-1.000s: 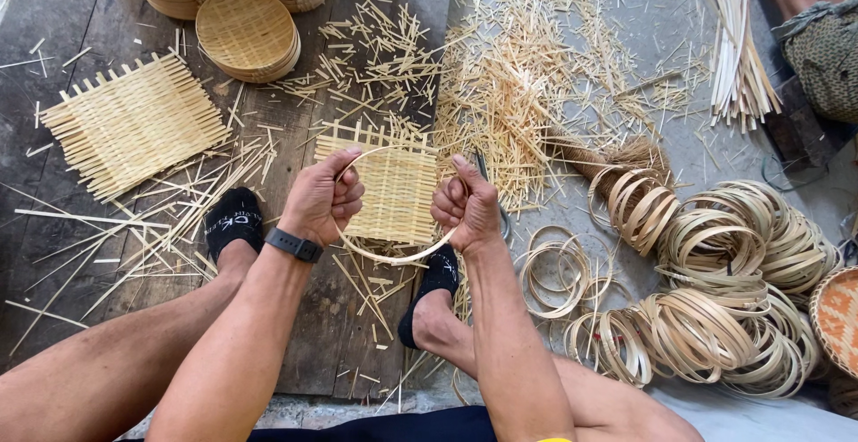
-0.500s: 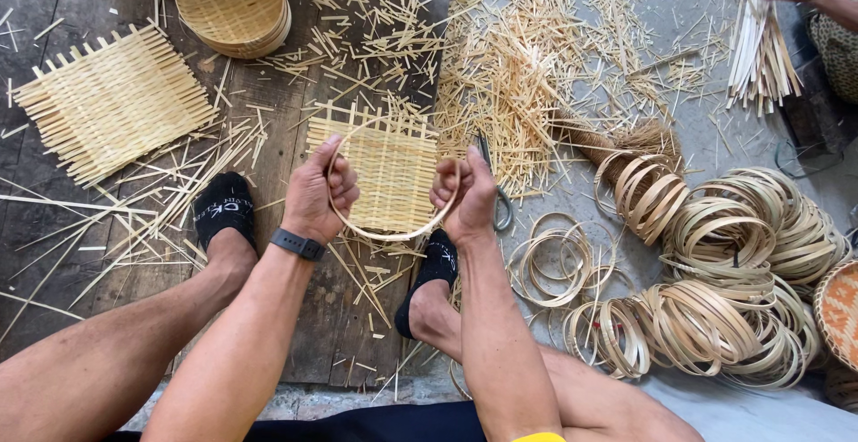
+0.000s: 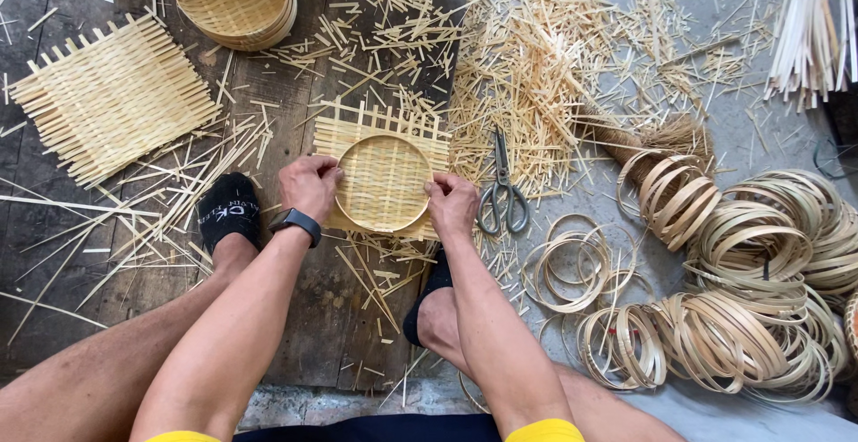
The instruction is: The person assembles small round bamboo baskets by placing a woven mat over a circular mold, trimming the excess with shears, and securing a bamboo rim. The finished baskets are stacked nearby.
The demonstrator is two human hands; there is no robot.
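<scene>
A square woven bamboo mat (image 3: pixel 347 134) lies on the wooden boards in front of me, with a round bamboo ring (image 3: pixel 384 183) pressed flat on top of it. My left hand (image 3: pixel 309 187) grips the ring's left edge, fingers curled over the rim. My right hand (image 3: pixel 452 205) holds the ring's right edge the same way. A dark watch sits on my left wrist. My feet in black socks rest on either side below the mat.
Scissors (image 3: pixel 501 193) lie just right of my right hand. Another woven mat (image 3: pixel 107 98) lies at far left and stacked round baskets (image 3: pixel 234 0) at the top. Piles of bamboo rings (image 3: pixel 742 263) fill the right, amid scattered bamboo offcuts (image 3: pixel 536 67).
My hands have spread apart and lowered the ring flat onto the mat. Earlier they were closer together, bending the ring above it.
</scene>
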